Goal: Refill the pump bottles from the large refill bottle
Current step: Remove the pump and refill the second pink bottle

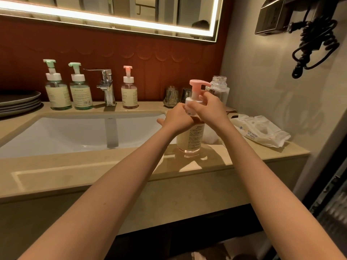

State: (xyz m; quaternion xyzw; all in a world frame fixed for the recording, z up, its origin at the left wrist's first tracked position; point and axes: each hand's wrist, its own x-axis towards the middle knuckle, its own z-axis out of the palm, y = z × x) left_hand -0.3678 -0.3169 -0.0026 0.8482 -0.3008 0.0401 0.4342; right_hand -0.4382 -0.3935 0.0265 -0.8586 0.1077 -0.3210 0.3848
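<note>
Pump collar in both hands at the worktop's front edge

Fingers of the right hand are curled around the white collar just under the pink pump head, pinching it as if to turn it. The left hand is wrapped about the shoulder of the pink pump bottle, bracing it; its fingers are closed on the body. The bottle stands upright on the worktop, near the front edge, just right of the sink.

Judged from this hold, the step in hand is turning the pump top on its thread; whether it is coming off for filling or going back on cannot be told, nor can the liquid level behind the label.

Behind the hands, toward the back right corner, stands the large refill bottle, uncapped. Three more pump bottles wait along the back edge: two green-topped left of the tap, one pink-topped right of it.

Next, the collar needs a steady twist while the left hand keeps the bottle from spinning or tipping.
</note>
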